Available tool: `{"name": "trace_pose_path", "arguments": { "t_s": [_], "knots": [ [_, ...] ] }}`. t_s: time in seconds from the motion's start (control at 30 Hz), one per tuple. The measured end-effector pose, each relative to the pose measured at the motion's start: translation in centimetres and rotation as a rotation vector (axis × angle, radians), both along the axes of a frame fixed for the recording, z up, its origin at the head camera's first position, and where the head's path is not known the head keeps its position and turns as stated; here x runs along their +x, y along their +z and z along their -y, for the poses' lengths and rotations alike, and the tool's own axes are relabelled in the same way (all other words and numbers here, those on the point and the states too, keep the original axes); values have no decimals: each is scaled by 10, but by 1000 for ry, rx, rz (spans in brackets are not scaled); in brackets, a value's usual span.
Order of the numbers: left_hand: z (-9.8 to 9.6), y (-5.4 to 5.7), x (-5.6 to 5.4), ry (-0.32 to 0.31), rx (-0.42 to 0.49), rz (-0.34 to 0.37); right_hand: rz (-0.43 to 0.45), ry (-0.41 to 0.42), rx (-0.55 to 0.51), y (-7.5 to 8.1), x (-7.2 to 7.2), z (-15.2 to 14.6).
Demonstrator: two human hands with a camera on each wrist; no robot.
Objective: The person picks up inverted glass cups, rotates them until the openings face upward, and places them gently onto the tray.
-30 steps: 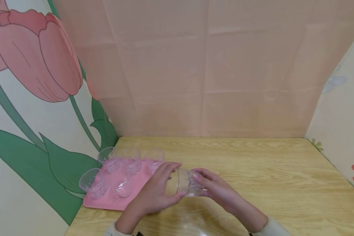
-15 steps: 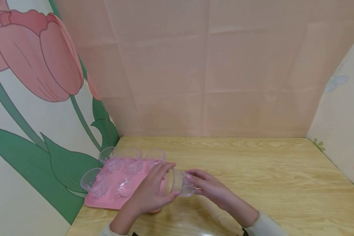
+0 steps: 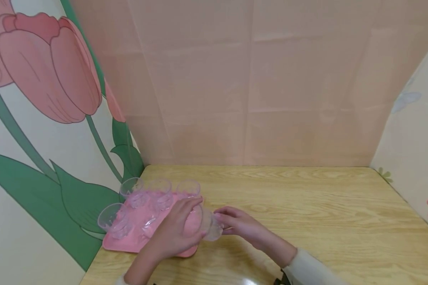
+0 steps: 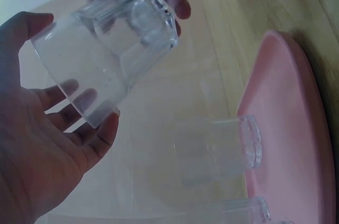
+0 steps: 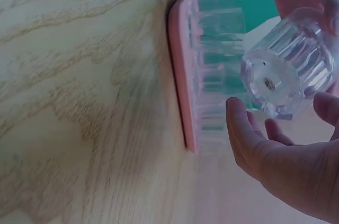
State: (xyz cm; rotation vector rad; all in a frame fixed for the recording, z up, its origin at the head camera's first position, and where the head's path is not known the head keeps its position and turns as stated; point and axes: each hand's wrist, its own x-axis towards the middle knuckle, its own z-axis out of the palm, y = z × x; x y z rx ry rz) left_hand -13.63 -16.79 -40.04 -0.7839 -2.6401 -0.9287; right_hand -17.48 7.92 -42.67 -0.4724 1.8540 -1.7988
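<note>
My left hand (image 3: pixel 174 227) holds a clear drinking glass (image 3: pixel 207 226) by its rim end, thumb on one side and fingers on the other. The glass is tipped on its side above the table, its base towards my right hand (image 3: pixel 244 227). In the right wrist view the faceted base of the glass (image 5: pixel 273 83) is in plain sight, and the loosely curved fingers (image 5: pixel 243 134) of my right hand lie around it with a gap. A pink tray (image 3: pixel 121 247) beside my left hand bears several similar upright glasses (image 3: pixel 108 217), partly hidden by that hand.
The tray lies on a wood-grain table (image 3: pixel 306 221), at its left side. A wall with painted tulips (image 3: pixel 42 67) stands close on the left. Behind the table hangs a pinkish sheet (image 3: pixel 249 87).
Both hands and the glass have moved left, towards the tray. My right hand's fingers sit looser around the base than before. The glasses on the tray have stayed put.
</note>
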Motion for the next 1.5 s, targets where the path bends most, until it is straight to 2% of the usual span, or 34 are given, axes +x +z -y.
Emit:
{"name": "trace_pose_path", "arguments": {
  "t_s": [0.13,0.27,0.6,0.87,1.23,1.5],
  "knots": [
    [5,-1,0,54,-27,0,-5,-11,36,-6,-6,8],
    [11,-3,-1,107,-43,1,-20,-56,132,-9,-11,17],
    [23,-14,-9,198,-134,-93,-29,-134,286,-16,-24,41],
    [29,-20,-12,186,-179,-166,-67,-140,402,-29,-38,59],
    [34,-23,-13,185,-241,-122,-110,-101,602,-37,-51,77],
    [36,-24,-13,190,-295,-85,-178,-76,733,-43,-60,85]
  ]
}}
